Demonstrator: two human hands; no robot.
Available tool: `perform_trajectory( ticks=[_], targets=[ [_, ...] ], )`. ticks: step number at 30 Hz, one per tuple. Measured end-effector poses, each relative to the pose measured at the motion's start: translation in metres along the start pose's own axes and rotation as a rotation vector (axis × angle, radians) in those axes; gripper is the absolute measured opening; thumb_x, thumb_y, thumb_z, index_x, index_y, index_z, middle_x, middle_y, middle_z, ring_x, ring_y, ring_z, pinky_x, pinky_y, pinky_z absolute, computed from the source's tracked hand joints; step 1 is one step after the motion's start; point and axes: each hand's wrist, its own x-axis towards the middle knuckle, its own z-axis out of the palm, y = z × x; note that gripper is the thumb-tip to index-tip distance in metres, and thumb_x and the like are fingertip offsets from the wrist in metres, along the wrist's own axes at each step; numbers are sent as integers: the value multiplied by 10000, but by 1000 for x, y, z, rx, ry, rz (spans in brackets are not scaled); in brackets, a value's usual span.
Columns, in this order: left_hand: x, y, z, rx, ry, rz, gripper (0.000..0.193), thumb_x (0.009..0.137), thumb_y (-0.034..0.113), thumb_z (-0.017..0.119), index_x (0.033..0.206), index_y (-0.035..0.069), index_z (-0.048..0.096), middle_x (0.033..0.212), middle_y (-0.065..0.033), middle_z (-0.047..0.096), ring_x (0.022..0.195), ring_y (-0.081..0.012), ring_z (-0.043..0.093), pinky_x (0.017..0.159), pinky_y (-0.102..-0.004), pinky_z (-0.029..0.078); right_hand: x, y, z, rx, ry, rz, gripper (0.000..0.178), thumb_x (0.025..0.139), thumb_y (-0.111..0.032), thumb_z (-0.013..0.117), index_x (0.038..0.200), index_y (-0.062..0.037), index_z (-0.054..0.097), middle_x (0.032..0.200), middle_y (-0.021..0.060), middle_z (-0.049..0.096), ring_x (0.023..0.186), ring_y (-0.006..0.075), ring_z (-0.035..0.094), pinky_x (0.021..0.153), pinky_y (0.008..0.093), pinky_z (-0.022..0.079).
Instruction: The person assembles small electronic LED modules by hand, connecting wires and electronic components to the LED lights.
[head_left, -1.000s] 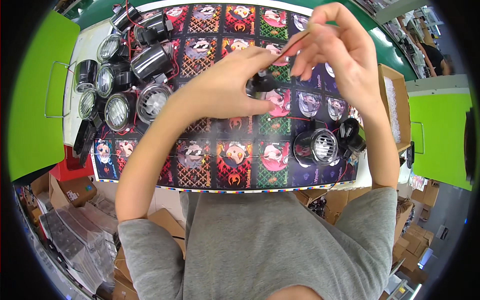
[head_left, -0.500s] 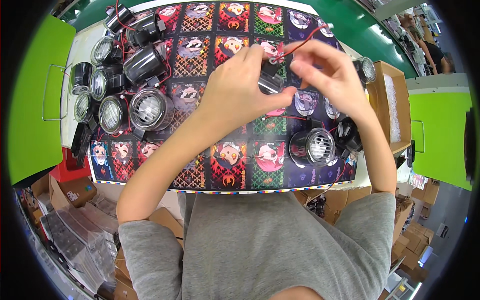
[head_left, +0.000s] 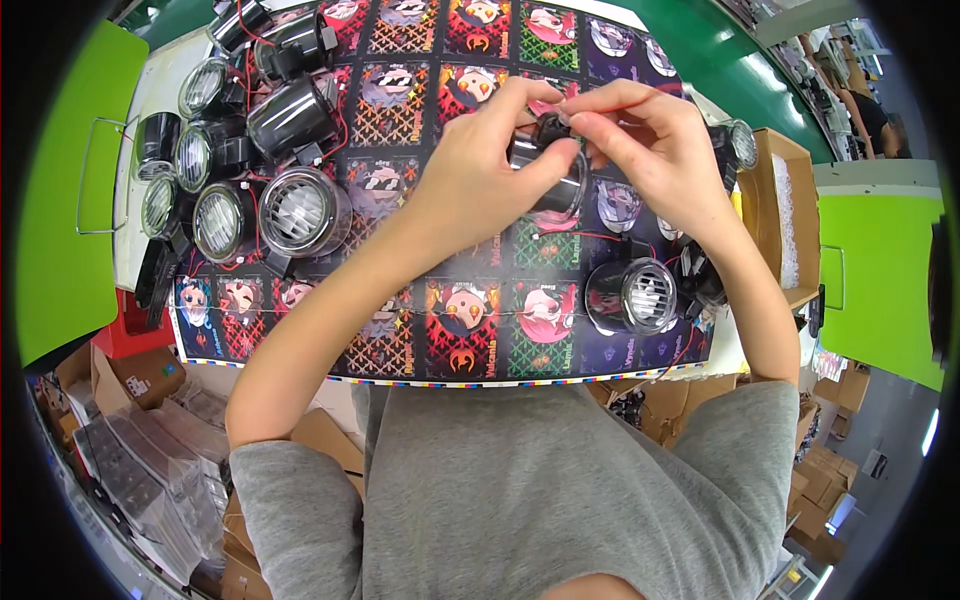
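Over the middle of the printed sheet, my left hand (head_left: 490, 165) is closed around a black cylindrical housing with a clear rim (head_left: 566, 198). Thumb and fingers grip it near a small black fitting (head_left: 551, 128) on its upper side. My right hand (head_left: 650, 140) pinches at that fitting from the right; its fingertips partly cover the spot, and exactly what they hold is too small to make out. A similar black housing with a clear rim and white fins (head_left: 640, 294) rests below my right hand, with a red wire (head_left: 585, 236) beside it.
Several more finned black housings (head_left: 304, 212) with red wires crowd the table's left side. The sheet (head_left: 400, 330) with colourful cartoon cards covers the table. At right stand an open cardboard box (head_left: 800, 220) and another housing (head_left: 740, 146). Green panels (head_left: 75, 190) flank both sides.
The housing has been turned, so its clear rim now shows below my left hand. My right hand has closed in on the black fitting; the red wire that stuck up there no longer shows.
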Motion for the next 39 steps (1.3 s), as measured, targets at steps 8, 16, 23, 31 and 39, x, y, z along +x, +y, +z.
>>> perform_trajectory(
  ticks=[8, 16, 23, 31, 39],
  targets=[
    [-3, -14, 13, -103, 155, 242, 295, 753, 124, 614, 979, -18, 487, 771, -140, 609, 695, -247, 630, 642, -322, 493, -1, 0, -3, 217, -74, 114, 90, 806, -38, 629, 870, 26, 631, 795, 29, 634, 697, 51, 574, 613, 195, 471],
    [-6, -6, 14, -112, 122, 67, 177, 840, 90, 462, 947, -49, 488, 735, -205, 576, 665, -337, 600, 602, -383, 467, 6, -6, -7, 226, -133, 206, 68, 792, -31, 632, 835, 18, 614, 808, 28, 627, 719, 40, 565, 622, 189, 479],
    [-7, -5, 13, -81, 148, 68, 175, 842, 80, 444, 952, -48, 490, 749, -212, 577, 675, -353, 595, 603, -395, 463, 14, -6, -12, 142, -231, 111, 76, 773, -10, 635, 840, 20, 616, 810, 27, 626, 700, 42, 555, 617, 191, 481],
    [-7, -8, 18, -191, 153, 123, 150, 835, 88, 506, 926, -28, 481, 753, -178, 571, 689, -321, 594, 611, -366, 471, 2, -10, -4, 115, -115, 159, 152, 761, -5, 656, 909, 7, 620, 815, 40, 634, 720, 63, 581, 675, 215, 499],
    [-8, -18, 18, -93, 175, 244, 166, 860, 117, 532, 955, -13, 490, 811, -174, 581, 749, -328, 594, 639, -373, 468, -5, -2, 5, -309, 54, -350, 147, 704, -13, 695, 827, 12, 619, 741, 101, 594, 642, 208, 600, 557, 269, 475]
  ],
)
